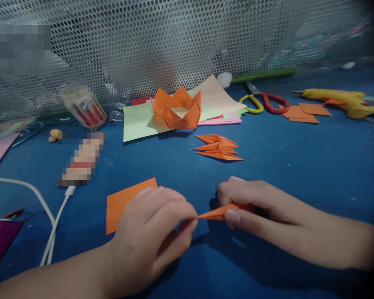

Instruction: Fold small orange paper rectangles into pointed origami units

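Observation:
Between my two hands is a narrow piece of folded orange paper (pixel 217 213), pointed at its left end. My left hand (pixel 157 230) pinches that tip between thumb and forefinger. The wider part sits in my right hand (pixel 252 207), thumb on the near side and fingers curled behind, partly hiding it. A flat orange paper sheet (pixel 124 205) lies under and behind my left hand. Beyond my hands rest several folded orange paper pieces (pixel 218 147) of similar pointed shape, set close together. Farther back stands an orange paper ring with pointed petals (pixel 177 110).
Coloured sheets (pixel 137 120) lie beneath the ring. Scissors (pixel 268 101), small orange papers (pixel 302 113) and a yellow glue gun (pixel 339 99) are at back right. A jar (pixel 84 108), blurred-out object (pixel 82 160) and white cable (pixel 51 232) are left. A perforated metal panel (pixel 180 41) stands behind.

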Motion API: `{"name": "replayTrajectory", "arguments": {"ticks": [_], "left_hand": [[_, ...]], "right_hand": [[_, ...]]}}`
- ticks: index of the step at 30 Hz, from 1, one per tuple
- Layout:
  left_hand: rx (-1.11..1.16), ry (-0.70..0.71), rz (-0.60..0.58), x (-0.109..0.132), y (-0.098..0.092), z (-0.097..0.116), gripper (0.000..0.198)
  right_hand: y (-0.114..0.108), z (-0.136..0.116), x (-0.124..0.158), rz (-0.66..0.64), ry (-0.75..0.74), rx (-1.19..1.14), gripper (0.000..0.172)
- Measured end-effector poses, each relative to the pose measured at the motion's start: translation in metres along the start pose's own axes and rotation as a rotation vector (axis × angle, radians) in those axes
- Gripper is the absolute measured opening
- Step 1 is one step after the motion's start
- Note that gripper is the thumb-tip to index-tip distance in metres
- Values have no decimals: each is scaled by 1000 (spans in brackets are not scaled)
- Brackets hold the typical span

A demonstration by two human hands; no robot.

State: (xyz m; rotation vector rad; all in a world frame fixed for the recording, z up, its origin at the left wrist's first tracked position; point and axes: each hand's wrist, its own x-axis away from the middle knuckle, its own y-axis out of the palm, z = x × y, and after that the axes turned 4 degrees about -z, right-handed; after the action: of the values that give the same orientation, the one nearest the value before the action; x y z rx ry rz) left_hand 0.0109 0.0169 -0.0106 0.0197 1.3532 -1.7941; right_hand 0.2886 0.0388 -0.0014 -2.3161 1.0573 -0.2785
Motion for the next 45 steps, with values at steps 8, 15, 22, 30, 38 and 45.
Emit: {"name": "replayTrajectory", "arguments": {"ticks": [8, 15, 22, 30, 38, 45], "left_hand": [[-197, -127, -34, 5, 12, 1, 25], [-535, -303, -95, 26, 26, 7, 57], [-462, -150, -135, 18, 16, 7, 52], [-291, -48, -218, 15, 10, 12, 59], [-271, -273, -283, 4, 18, 4, 69], [-209, -277, -325, -20, 8, 11, 67]], "right_hand": [[-20, 59, -10, 490, -87, 522, 39], [-19, 66, -7, 529, -66, 571, 24], [-20, 60, -7, 504, -105, 550, 10], [-14, 45, -10, 319, -329, 540, 23], [-26, 62, -11, 438, -185, 682, 31], [-31, 65, -9, 552, -127, 777, 27]]}}
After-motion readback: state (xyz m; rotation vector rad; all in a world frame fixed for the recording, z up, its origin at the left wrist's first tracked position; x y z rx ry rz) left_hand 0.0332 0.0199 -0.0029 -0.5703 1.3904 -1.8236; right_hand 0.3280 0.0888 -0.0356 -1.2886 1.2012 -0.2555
